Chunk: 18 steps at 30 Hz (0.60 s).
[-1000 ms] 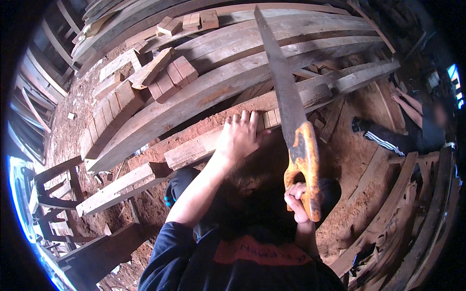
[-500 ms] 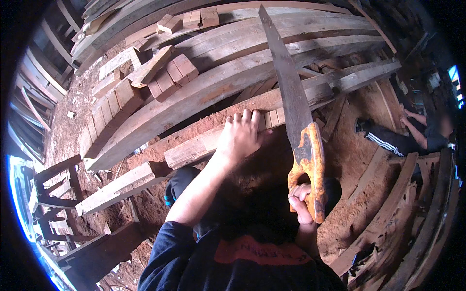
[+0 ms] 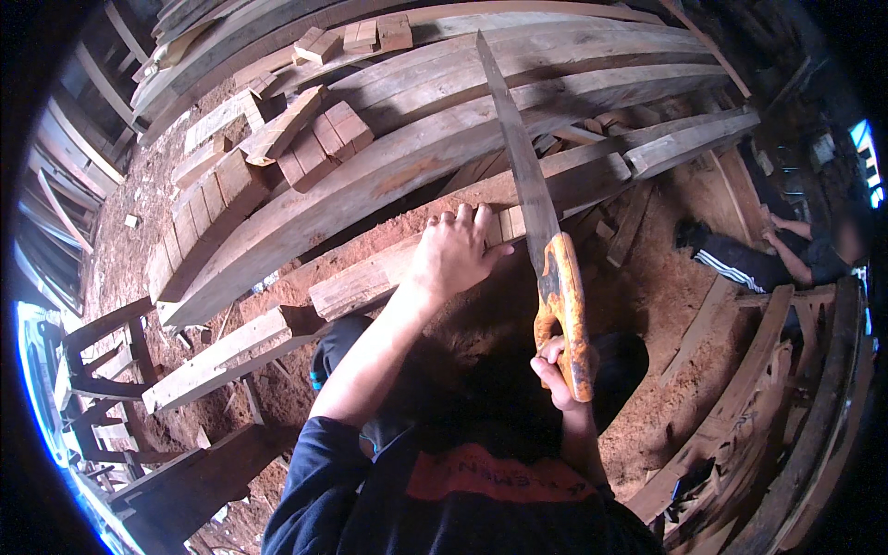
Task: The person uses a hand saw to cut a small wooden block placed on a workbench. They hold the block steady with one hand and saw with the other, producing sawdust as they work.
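Note:
My left hand (image 3: 449,256) rests on a wooden beam (image 3: 356,285), its fingers curled over the top and its thumb out to the right. Just right of it, small crosswise blocks or cut lines (image 3: 507,223) mark the beam. My right hand (image 3: 558,375) grips the worn yellow handle of a hand saw (image 3: 573,324). The saw's long grey blade (image 3: 518,139) points away from me and crosses the beam to the right of my left hand; whether its teeth touch the wood I cannot tell.
Long timbers (image 3: 407,148) lie beyond, topped with cut blocks (image 3: 338,134). A short beam (image 3: 222,365) juts out at left, near a dark wooden frame (image 3: 102,388). Another person (image 3: 805,254) in dark clothes sits at right, hands on wood, above stacked curved planks (image 3: 768,398). Sawdust covers the ground.
The saw has moved left, its tip now lower in the picture and its handle raised a little. My left hand stays on the beam. The co-worker's hands have moved lower.

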Available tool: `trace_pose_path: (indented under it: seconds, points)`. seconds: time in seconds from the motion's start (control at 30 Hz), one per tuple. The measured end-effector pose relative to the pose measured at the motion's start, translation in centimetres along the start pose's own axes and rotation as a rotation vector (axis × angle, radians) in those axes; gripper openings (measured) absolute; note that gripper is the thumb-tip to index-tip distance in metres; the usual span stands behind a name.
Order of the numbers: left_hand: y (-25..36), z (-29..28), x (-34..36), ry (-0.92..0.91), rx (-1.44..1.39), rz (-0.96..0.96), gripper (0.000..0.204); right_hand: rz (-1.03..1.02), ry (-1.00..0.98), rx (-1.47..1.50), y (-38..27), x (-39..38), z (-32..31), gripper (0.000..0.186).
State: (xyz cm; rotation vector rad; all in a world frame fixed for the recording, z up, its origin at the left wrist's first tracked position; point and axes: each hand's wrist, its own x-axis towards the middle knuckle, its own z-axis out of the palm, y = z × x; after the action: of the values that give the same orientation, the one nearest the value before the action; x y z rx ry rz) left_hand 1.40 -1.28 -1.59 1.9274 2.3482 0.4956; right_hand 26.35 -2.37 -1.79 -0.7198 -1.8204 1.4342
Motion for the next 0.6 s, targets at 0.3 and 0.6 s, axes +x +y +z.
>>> trace_pose_path:
  seconds: [0.3,0.6]
  points:
    - [0.2,-1.1,-0.1,-0.042,-0.002,-0.110,0.094,-0.016,-0.061,0.134,0.3,-0.1,-1.1,0.027]
    - [1.6,-1.9,0.3,-0.108,0.047,-0.262,0.098,-0.116,-0.140,0.357,2.0,-0.6,-0.9,0.036]
